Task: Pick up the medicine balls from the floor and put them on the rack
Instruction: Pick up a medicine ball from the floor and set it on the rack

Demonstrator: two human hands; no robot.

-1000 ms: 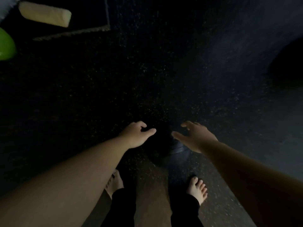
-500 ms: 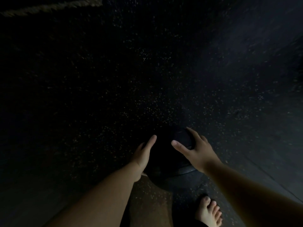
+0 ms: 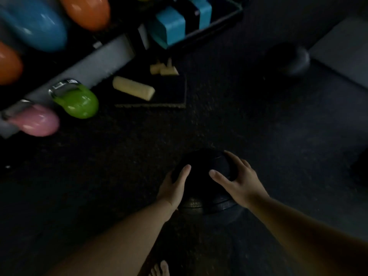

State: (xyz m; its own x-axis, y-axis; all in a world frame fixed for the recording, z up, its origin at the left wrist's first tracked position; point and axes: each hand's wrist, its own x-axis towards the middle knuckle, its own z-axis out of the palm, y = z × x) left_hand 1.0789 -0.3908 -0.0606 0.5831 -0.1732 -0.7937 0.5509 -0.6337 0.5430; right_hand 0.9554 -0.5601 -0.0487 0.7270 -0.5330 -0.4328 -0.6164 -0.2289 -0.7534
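Observation:
A black medicine ball (image 3: 201, 168) is held between both hands low in the middle of the dim view. My left hand (image 3: 174, 186) presses its left side with the thumb on top. My right hand (image 3: 237, 180) wraps its right side, fingers spread over the top. Whether the ball touches the floor is too dark to tell. A second dark ball (image 3: 288, 56) lies on the floor at the upper right. A grey rack (image 3: 95, 64) stands at the upper left.
Green (image 3: 77, 100), pink (image 3: 35, 120), blue (image 3: 37, 24) and orange (image 3: 87, 10) kettlebells sit on the rack. A pale foam roller (image 3: 133, 90) lies on a dark mat beside it. Blue blocks (image 3: 171, 24) stand behind. A grey mat (image 3: 342, 48) lies far right. My bare toes (image 3: 159, 269) show below.
Both hands closed onto the ball from open beside it. The view has tipped up, bringing the rack, kettlebells and foam roller into sight, and the ball sits a little higher.

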